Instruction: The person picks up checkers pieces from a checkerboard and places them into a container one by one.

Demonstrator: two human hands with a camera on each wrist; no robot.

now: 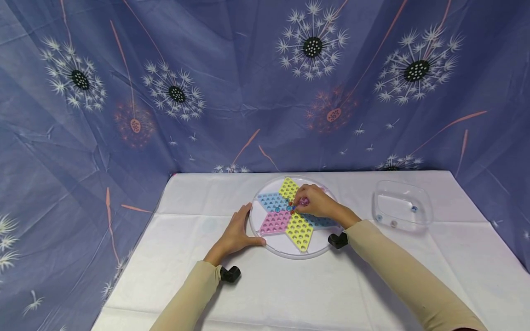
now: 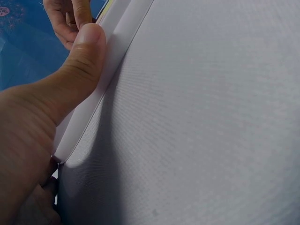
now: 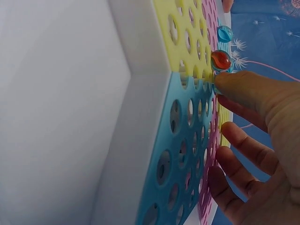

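At lower centre of the head view, the left hand (image 1: 237, 234) lies open with straight fingers against the rim of the round checkers board (image 1: 295, 251), a light, stiff plastic tray best steadied by that edge. Beyond it, at mid-frame, the right hand (image 1: 316, 202) presses a fingertip (image 3: 225, 82) onto a marble beside the orange marble (image 3: 221, 59). These marbles are small, hard, smooth glass, likely to roll, and best pinched between fingertip and thumb. More lie in the clear dish (image 1: 402, 209) at right.

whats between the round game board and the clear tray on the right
Only bare white tablecloth lies between the board and the tray, as the head view shows.
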